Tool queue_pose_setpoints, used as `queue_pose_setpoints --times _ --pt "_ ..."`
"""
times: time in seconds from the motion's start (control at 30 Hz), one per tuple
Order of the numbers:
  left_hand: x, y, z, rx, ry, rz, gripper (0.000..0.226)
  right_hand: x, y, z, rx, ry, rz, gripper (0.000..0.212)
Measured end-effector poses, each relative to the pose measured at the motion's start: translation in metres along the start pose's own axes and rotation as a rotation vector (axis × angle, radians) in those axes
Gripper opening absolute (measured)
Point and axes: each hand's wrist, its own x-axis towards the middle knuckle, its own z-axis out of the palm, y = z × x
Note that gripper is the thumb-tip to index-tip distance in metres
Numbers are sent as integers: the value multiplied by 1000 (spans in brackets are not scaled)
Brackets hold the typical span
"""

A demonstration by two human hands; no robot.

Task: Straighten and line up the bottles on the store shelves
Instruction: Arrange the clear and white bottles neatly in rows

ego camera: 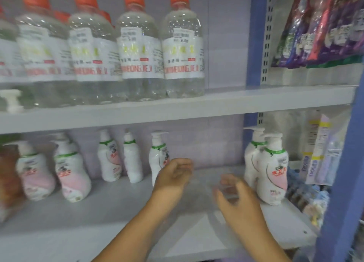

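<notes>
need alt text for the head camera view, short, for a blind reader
Two bare hands, the left hand and the right hand, reach over a grey lower shelf between white pump bottles, holding nothing. On the upper shelf stands a row of clear bottles with orange caps; the picture is motion-blurred.

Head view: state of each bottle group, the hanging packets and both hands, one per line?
Clear bottles: upright, orange caps on, rowed along upper shelf.
Pump bottles: upright, unevenly spaced on lower shelf.
Hanging packets: hung at upper right.
Left hand: loosely curled, holding nothing.
Right hand: blurred, open, beside the right pump bottles.
</notes>
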Motion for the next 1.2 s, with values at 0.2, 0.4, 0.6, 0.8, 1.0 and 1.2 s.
queue_pose_setpoints --times 0.2,0.4,0.6,0.8,1.0,1.2 --pt "20 -6 -129 165 414 93 21 59 -38 89 -206 -530 149 76" --pt "69 -36 -173 446 247 -68 58 67 -48 140 -26 -469 227 80" --pt "107 -62 -184 415 -21 -131 65 46 -51 156 -79 -212 177 31" --pt "100 -48 -151 367 -228 -95 63 26 -52 120 -222 1 253 36" --pt "75 -36 -85 301 -466 -24 54 -10 -41 56 -321 222 212 43" --pt "66 -27 -29 241 -684 -26 52 -19 -23 13 -370 330 239 52"
